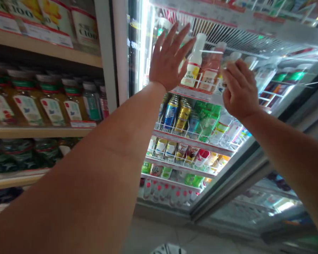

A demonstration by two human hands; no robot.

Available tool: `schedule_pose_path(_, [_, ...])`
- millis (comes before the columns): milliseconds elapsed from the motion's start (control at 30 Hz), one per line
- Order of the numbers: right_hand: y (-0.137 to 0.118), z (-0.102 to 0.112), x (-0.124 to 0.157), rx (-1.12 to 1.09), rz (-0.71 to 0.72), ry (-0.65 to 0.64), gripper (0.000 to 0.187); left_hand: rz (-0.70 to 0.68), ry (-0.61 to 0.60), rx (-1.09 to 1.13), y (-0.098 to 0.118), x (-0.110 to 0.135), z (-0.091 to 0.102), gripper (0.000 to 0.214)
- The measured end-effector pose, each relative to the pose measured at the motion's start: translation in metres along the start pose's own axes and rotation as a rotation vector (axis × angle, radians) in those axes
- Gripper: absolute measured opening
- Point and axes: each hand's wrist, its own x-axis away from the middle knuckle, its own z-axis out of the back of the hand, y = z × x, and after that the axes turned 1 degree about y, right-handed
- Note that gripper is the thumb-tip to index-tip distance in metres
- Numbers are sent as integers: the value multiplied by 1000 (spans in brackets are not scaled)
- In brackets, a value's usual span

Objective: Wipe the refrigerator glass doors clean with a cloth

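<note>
White bottle [194, 61] just beside the left hand [169, 58]

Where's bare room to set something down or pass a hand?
Set down: tile floor below the cooler base. Pass: seemingly above the pink bottle, under the upper wire shelf. Crowded: bottle shelf around left hand and right hand, can shelf below, wooden shelves at left.
</note>
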Motion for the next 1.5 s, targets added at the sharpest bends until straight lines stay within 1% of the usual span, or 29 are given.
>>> schedule_pose_path(100, [-25, -19, -30, 37, 29, -52, 59, -12, 34, -42, 3, 0, 2, 65])
schedule_pose_path(233, [-58, -40, -67, 75, -16, -82, 64, 10, 101, -22, 6, 1, 3, 66])
schedule_pose_path(300, [-71, -48, -81, 86, -47, -90, 64, -7, 132, 19, 6, 2, 3, 64])
schedule_pose_path(400, [-82, -56, -96, 104, -111, -70, 64, -34, 157, 74, 4, 4, 2, 64])
schedule_pose_path(500, [-82, -57, -103, 124, -138, -27, 67, -82, 123, 91, 0, 5, -2, 64])
schedule_pose_path(600, [-73, -45, -98, 104, -128, -31, 71, -144, 65, 86, -4, 6, -4, 64])
schedule_pose_path(667, [-61, -31, -88, 73, -131, -56, 75, -133, 25, 109, -5, 5, -5, 62])
schedule_pose_path(733, [-44, -15, -73, 62, -118, -99, 77, -101, -8, 152, -6, 5, -5, 57])
schedule_pose_path(800, [-25, -2, -54, 73, -100, -153, 73, -97, -20, 178, -6, 4, -5, 55])
schedule_pose_path(900, [0, 8, -26, 96, -87, -222, 66, -127, -19, 192, -8, 4, -6, 55])
schedule_pose_path(1000, [9, 7, -9, 114, -84, -237, 65, -162, -17, 184, -11, 2, -9, 60])
schedule_pose_path(1100, [6, 2, -5, 118, -109, -204, 65, -190, -24, 183, -13, 4, -9, 61])
schedule_pose_path(1167, [3, 0, -5, 111, -123, -184, 64, -199, -23, 205, -11, 11, -5, 60])
schedule_pose_path(1233, [2, -1, -5, 108, -129, -172, 63, -185, -16, 221, -3, 22, 0, 61])
schedule_pose_path(1300, [3, -2, -4, 102, -127, -166, 63, -109, -13, 209, 10, 34, 7, 64])
schedule_pose_path(1367, [4, -3, -3, 87, -123, -163, 63, 12, -30, 180, 26, 43, 12, 64])
schedule_pose_path(1433, [4, -4, -3, 67, -126, -155, 63, 101, -64, 144, 41, 45, 17, 58])
schedule_pose_path(1500, [3, -4, -3, 51, -144, -143, 65, 105, -131, 126, 48, 37, 22, 48])
